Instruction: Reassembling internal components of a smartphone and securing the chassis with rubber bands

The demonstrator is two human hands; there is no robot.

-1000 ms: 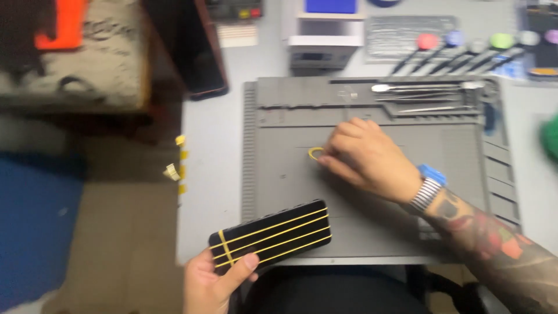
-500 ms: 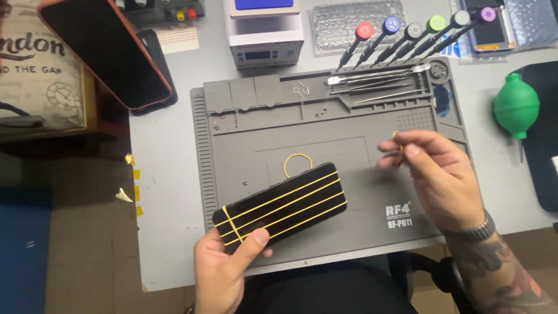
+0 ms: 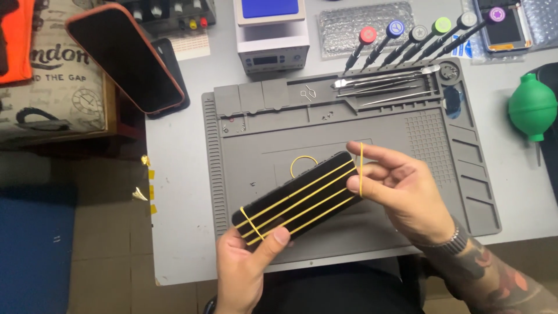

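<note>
Phone, black, slab-shaped, w/ yellow bands running lengthwise: sitting tilted above grey mat on table. Left hand pinching its lower end; right hand stretching rubber band btwn fingers. Prob. rigid, smooth, slippery, fragile; gripping by edges looks safest.

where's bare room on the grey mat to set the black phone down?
Free: the grey mat under the black phone, and the textured patch right of the right hand. A loose rubber band lies mid-mat. Crowded: the top strip with metal tools and screwdrivers.
</note>
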